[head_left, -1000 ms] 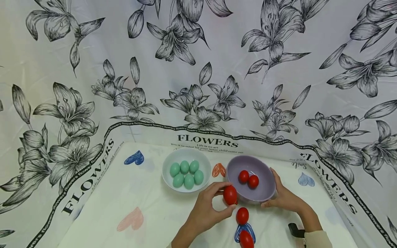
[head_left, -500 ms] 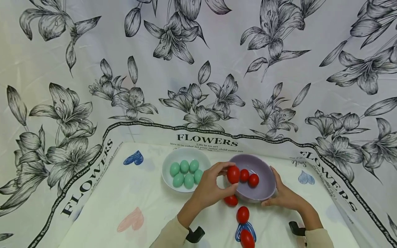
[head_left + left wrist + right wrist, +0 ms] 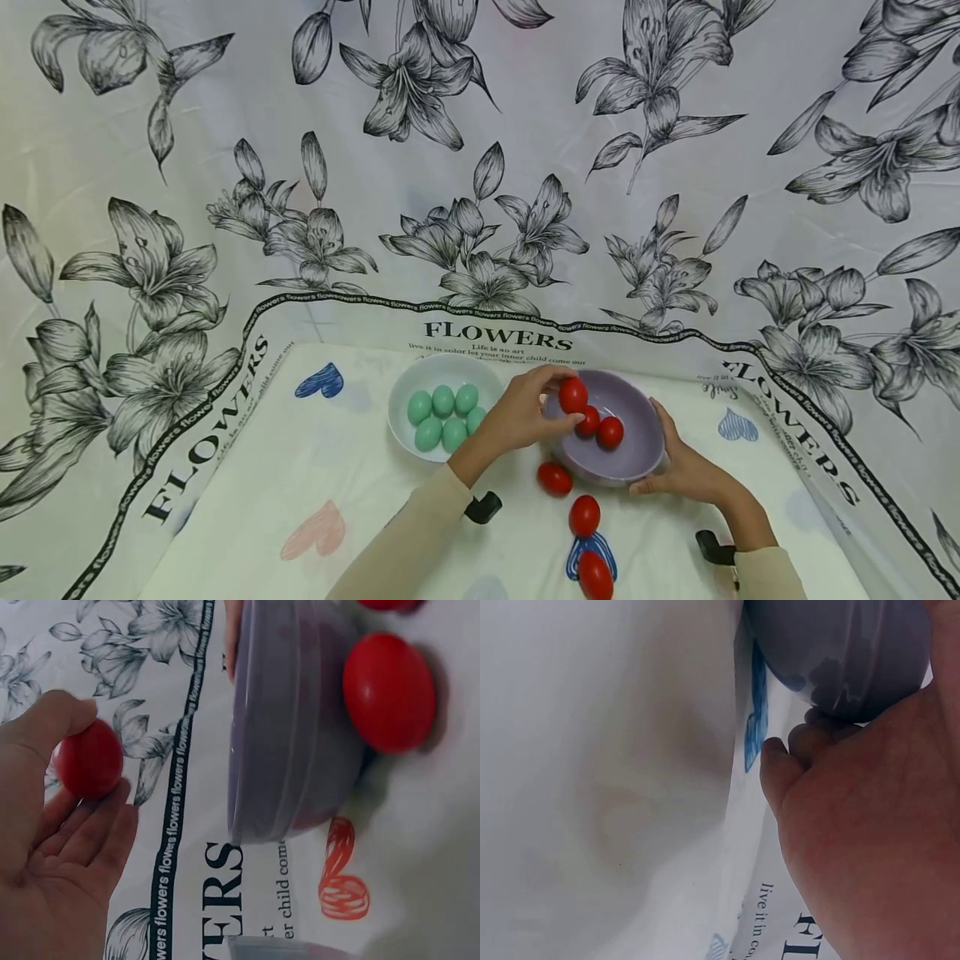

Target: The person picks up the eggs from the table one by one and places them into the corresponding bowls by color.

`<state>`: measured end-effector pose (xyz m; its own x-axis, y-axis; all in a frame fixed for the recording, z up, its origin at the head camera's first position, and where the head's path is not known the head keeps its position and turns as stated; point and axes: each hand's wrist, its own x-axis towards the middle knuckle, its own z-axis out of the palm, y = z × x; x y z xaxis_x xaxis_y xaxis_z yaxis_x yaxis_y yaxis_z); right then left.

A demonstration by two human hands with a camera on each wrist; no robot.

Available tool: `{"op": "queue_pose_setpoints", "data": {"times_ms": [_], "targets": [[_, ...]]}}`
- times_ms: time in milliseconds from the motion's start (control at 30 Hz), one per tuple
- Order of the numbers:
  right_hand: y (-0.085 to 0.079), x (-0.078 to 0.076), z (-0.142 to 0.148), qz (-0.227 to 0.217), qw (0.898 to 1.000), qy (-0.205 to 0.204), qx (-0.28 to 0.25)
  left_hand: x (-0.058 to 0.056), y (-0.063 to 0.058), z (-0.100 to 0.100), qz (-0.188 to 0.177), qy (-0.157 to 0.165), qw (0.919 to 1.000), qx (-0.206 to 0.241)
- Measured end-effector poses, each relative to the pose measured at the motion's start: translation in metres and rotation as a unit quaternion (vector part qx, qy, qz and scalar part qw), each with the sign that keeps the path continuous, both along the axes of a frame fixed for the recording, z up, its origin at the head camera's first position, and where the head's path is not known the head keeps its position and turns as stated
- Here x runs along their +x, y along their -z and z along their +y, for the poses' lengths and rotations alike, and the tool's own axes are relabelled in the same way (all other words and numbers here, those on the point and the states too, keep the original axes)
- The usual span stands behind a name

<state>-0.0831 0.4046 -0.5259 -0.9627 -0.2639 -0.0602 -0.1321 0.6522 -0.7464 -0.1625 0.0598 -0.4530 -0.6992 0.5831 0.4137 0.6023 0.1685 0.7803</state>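
My left hand [image 3: 517, 412] pinches a red egg [image 3: 573, 394] between thumb and fingertips, over the left part of the purple bowl [image 3: 636, 415]. In the left wrist view this egg [image 3: 90, 759] shows beyond the bowl's rim, thumb on one side and fingers on the other. Two red eggs [image 3: 611, 432] lie inside the bowl, one partly overlapped by the held one. With thumb at the front and fingers behind, my right hand [image 3: 686, 467] grips the bowl's right side. The right wrist view shows its fingers against the bowl wall [image 3: 840, 645].
Three red eggs lie in a row on the cloth: one [image 3: 554, 478] close to the purple bowl, another [image 3: 585, 516] below it, the last [image 3: 596, 575] near the bottom edge. A pale bowl [image 3: 450, 371] with several green eggs [image 3: 453, 433] stands to the left. Behind hangs a flower-printed curtain [image 3: 300, 167].
My left hand has carried the red egg up and right, from beside the purple bowl to over it, uncovering another red egg on the cloth. The right hand keeps its hold on the bowl.
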Motion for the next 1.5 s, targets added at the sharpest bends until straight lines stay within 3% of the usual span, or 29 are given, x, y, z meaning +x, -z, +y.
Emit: {"op": "queue_pose_setpoints", "data": {"times_ms": [267, 500, 600, 833, 967, 1167, 1500], "targets": [[-0.004, -0.005, -0.002, 0.013, 1.000, -0.003, 0.003, -0.033, 0.002, 0.017, -0.021, 0.004, 0.9943, -0.105], [-0.005, -0.011, -0.005, 0.003, 1.000, -0.002, -0.001, -0.052, 0.007, 0.028, -0.003, 0.009, 0.9795, -0.201], [-0.005, -0.011, -0.006, 0.000, 1.000, 0.001, 0.002, -0.055, 0.008, 0.035, 0.021, 0.021, 0.9678, -0.250], [-0.005, -0.007, -0.004, -0.005, 1.000, 0.001, -0.003, -0.057, 0.009, 0.053, 0.106, 0.017, 0.9238, -0.367], [-0.004, -0.006, -0.003, -0.007, 1.000, 0.000, -0.004, -0.058, 0.016, 0.061, 0.114, 0.016, 0.9145, -0.388], [-0.001, -0.005, -0.001, -0.007, 1.000, 0.001, -0.004, -0.060, 0.026, 0.069, 0.127, 0.013, 0.9085, -0.398], [-0.001, -0.004, 0.000, -0.007, 1.000, 0.006, -0.003, -0.061, 0.030, 0.079, 0.149, 0.021, 0.8950, -0.420]]}}
